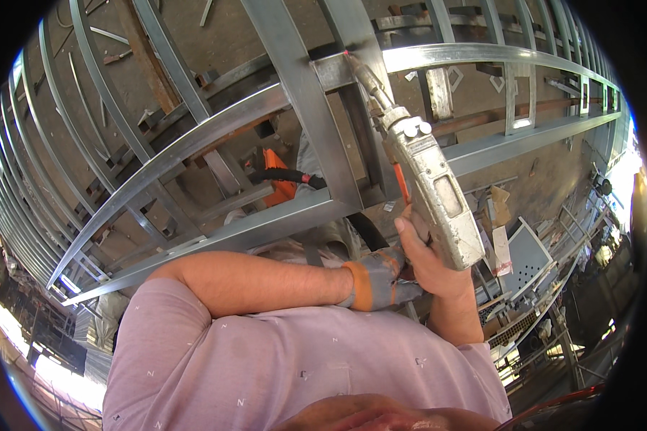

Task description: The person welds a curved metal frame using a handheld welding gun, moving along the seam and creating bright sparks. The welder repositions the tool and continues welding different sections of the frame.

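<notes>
My right hand (428, 261), bare, grips a worn white-metal handheld laser welding gun (436, 188). The gun's nozzle (369, 78) rests at or very near a short steel cross piece (334, 71) between two upright tubes, and a red dot glows at the tip. Dark soot marks the steel around that joint. My left hand (385, 275) wears a grey and orange glove and lies across my front, against or below the right wrist. Its fingers are hidden, so what it holds is unclear. A black hose (369, 229) runs up to the hands from under the frame.
A large galvanized steel frame (248, 213) with curved-looking bars spans the view before me. An orange object (277, 178) sits under it by my legs. Steel offcuts and wooden beams (148, 54) lie on the floor. At right are cardboard scraps (500, 207) and a perforated metal panel (525, 256).
</notes>
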Tool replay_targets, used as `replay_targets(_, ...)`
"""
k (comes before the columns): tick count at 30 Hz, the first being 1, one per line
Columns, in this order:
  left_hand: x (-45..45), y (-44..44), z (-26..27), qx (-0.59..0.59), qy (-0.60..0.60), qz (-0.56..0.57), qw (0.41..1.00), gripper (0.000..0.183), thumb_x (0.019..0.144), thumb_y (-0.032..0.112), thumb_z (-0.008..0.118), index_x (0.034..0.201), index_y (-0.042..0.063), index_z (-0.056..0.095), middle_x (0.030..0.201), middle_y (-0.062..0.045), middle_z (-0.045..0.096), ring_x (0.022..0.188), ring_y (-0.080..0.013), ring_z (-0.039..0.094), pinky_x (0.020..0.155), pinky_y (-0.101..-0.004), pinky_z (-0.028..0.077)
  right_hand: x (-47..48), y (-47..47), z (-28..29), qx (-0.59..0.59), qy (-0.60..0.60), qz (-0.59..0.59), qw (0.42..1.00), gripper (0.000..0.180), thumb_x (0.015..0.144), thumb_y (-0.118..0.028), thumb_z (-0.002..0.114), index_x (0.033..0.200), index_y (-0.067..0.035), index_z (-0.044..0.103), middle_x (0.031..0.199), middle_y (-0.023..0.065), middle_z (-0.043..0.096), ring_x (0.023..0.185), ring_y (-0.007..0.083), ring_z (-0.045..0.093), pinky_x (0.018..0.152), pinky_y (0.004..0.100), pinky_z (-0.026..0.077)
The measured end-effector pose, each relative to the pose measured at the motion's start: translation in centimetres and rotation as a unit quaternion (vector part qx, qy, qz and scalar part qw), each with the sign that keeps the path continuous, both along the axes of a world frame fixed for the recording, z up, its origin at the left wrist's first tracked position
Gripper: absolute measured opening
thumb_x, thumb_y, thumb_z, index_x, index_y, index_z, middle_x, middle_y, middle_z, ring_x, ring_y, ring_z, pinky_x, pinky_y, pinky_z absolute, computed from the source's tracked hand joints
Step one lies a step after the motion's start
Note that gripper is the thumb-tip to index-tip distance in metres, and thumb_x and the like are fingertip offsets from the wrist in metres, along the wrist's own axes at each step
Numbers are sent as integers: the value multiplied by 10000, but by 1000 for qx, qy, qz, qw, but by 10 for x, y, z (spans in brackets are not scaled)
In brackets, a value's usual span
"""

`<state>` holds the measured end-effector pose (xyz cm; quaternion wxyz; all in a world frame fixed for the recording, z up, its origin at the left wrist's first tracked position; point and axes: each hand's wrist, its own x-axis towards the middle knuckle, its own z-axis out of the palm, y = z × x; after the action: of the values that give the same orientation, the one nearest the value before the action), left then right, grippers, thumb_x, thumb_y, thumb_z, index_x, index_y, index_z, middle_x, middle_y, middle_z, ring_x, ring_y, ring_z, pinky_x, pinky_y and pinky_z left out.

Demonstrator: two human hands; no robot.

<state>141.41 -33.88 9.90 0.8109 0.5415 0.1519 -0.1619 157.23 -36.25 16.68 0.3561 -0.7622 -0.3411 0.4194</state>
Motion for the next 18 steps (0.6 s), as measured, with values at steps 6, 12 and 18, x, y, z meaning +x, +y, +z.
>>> replay_targets(6, 12, 16, 0, 103, -90, -250, 958, 328, 835, 393, 826, 1022, 132, 758, 957, -118, 740, 928, -320, 740, 823, -443, 578, 4, 5, 2, -18, 34, -1, 999, 400, 940, 63, 764, 1322, 75, 646, 1100, 93, 712, 870, 155, 663, 793, 297, 543)
replay_targets(12, -1, 14, -4, 144, -180, -149, 962, 298, 1053, 315, 612, 1328, 252, 709, 1161, -155, 737, 1069, -352, 728, 915, -493, 584, 3, 8, 4, -42, 52, -14, 998, 412, 928, 42, 767, 1324, 76, 659, 1085, 101, 713, 855, 172, 677, 795, 305, 554)
replay_targets(18, 11, 37, 13, 0, -37, -181, 983, 377, 1055, 388, 658, 1319, 130, 736, 1255, -184, 740, 1128, -337, 726, 985, -479, 563, 4, 7, 4, -48, 44, -15, 998, 401, 921, 36, 765, 1308, 72, 667, 1065, 116, 712, 850, 179, 671, 790, 324, 558)
